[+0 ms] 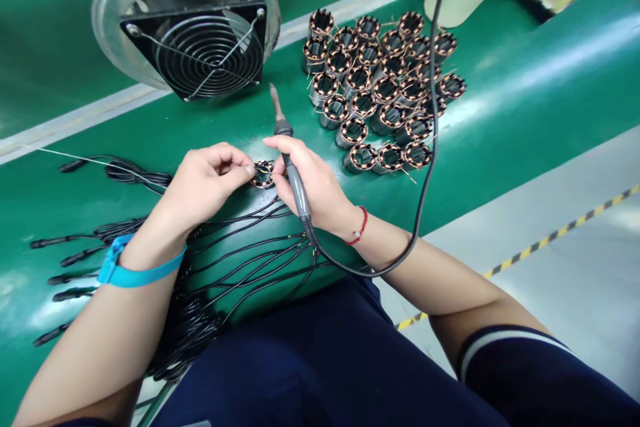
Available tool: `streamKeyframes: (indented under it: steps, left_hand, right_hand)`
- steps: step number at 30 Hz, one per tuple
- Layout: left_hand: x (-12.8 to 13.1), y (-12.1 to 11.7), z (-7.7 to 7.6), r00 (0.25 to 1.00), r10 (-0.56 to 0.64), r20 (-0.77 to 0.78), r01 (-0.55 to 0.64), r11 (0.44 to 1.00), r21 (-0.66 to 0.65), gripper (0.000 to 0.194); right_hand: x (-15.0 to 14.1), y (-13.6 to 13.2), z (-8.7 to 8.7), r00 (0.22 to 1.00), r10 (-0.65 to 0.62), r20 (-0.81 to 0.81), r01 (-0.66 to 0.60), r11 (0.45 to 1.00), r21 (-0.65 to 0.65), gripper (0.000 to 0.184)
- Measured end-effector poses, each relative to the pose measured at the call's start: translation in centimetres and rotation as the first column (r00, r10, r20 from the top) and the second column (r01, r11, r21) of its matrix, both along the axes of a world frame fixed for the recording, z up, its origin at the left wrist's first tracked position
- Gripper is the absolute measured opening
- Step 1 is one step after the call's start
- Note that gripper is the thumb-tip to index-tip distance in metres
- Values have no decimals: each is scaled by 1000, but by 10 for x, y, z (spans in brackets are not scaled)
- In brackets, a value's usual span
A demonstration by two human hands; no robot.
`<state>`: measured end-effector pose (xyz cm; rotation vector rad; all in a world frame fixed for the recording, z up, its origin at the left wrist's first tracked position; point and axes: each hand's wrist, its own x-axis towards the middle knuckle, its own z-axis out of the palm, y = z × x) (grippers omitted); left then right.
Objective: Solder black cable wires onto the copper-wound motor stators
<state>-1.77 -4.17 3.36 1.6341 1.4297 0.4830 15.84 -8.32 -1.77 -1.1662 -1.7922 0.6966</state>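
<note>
Apparently for steadiness, left hand (207, 177) pinches the wound core (263, 181) by its edge, just left of frame centre. Right hand (323, 187) grips the soldering iron (297, 188) tip-upward, presumably keeping heat off fingertips beside the core. Fan (215, 63), upper left, likely draws fumes.

Grey soldering iron (297, 188), aslant, tip forward — copper-wound black core (261, 181) beside it, open end up
</note>
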Motion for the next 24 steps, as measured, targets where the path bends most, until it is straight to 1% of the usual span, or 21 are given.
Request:
streamKeyframes:
  steps: [4, 8, 11, 13, 15, 18, 20, 22, 24]
  left_hand:
    - [6, -2, -5, 998, 49, 29, -47, 997, -63, 16]
    - [9, -2, -8, 999, 41, 33, -36, 991, -131, 23]
    - [8, -1, -7, 998, 11, 55, -5, 993, -118, 25]
    - [6, 0, -5, 997, -6, 74, 14, 995, -102, 23]
    - [2, 1, -2, 997, -30, 74, 36, 996, -82, 19]
    - [-4, 3, 3, 993, -117, 4, 117, 993, -13, 17]
    - [-6, 3, 6, 976, -195, -96, 204, 974, 98, 15]
    - [-8, 1, 8, 944, -263, -199, 308, 919, 247, 14]
    - [-8, -2, 10, 910, -325, -259, 403, 839, 366, 15]
  right_hand:
    - [5, 1, 4, 1000, 7, 19, -7, 1000, 0, 40]
    - [9, 2, 6, 999, 13, 29, -14, 1000, 9, 43]
    - [10, 3, 7, 1000, -14, 15, 13, 1000, 13, 49]
    - [10, 3, 6, 1000, -28, 1, 28, 1000, 2, 53]
    - [9, 4, 5, 1000, -10, -14, 11, 1000, 2, 58]
    - [7, 5, 3, 999, 38, -1, -38, 999, 27, 57]
    - [6, 4, 2, 999, 37, 35, -38, 998, 46, 53]
    - [6, 2, 3, 997, 51, 63, -56, 996, 75, 48]
    - [6, -1, 4, 996, 73, 49, -77, 992, 96, 40]
